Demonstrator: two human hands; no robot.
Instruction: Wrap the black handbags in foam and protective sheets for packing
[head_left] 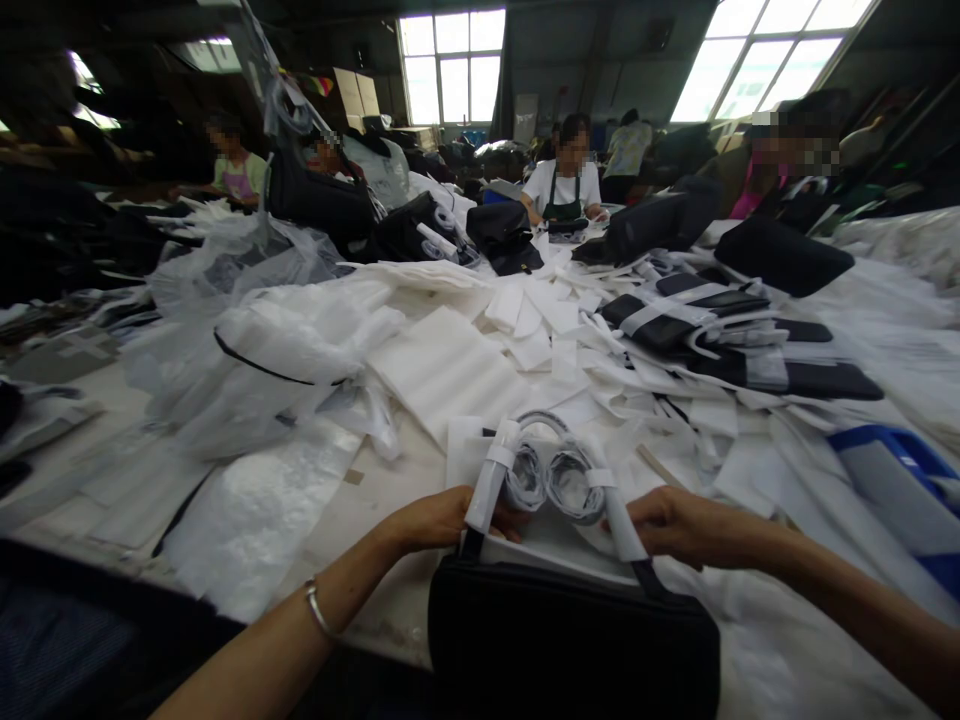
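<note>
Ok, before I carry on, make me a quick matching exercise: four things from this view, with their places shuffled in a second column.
Things:
1. nearest black bag
2. two coils
3. metal bracelet
4. windows

Places:
A. around the left forearm, near the wrist
B. high in the background
C. between the wrapped handle legs
D. at the bottom of the picture, near the middle

Right pairs: 1-D, 2-C, 3-A, 4-B

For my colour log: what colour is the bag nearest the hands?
The bag is black; the head view shows it best.
</note>
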